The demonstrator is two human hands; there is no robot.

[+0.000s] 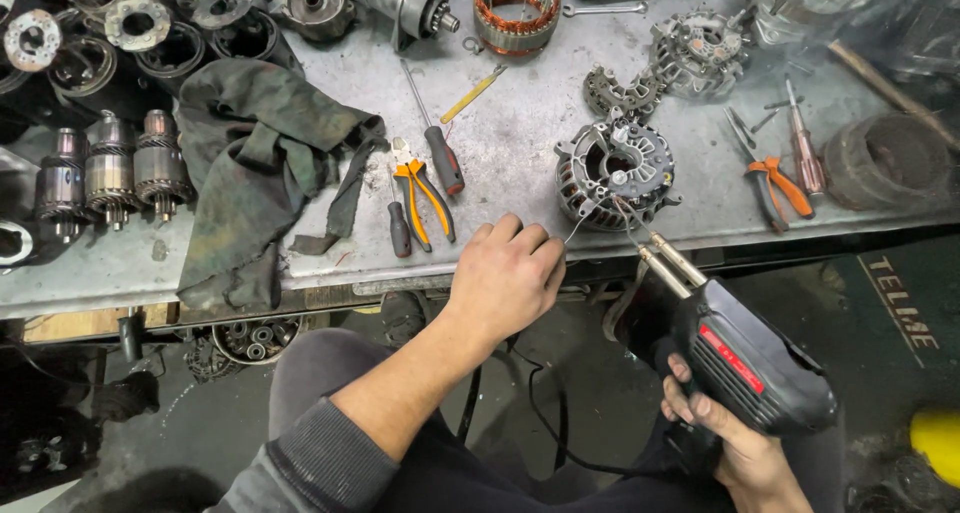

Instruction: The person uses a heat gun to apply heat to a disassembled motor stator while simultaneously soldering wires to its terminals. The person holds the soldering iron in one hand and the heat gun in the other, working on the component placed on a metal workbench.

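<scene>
My right hand [735,443] grips a black soldering gun [750,358] with a red label; its two metal prongs point up at an alternator housing [612,171] lying near the bench's front edge. My left hand [505,273] rests at the bench edge, fingers closed on a thin solder wire [578,228] that reaches toward the housing. The gun's tip touches or nearly touches the housing's lower rim.
On the grey metal bench [510,143]: orange-handled pliers [425,198], a red-handled screwdriver [440,153], a dark rag [255,163], a copper stator ring [515,11], several rotors [110,173] at left, another pair of pliers [775,188] and screwdriver [805,153] at right.
</scene>
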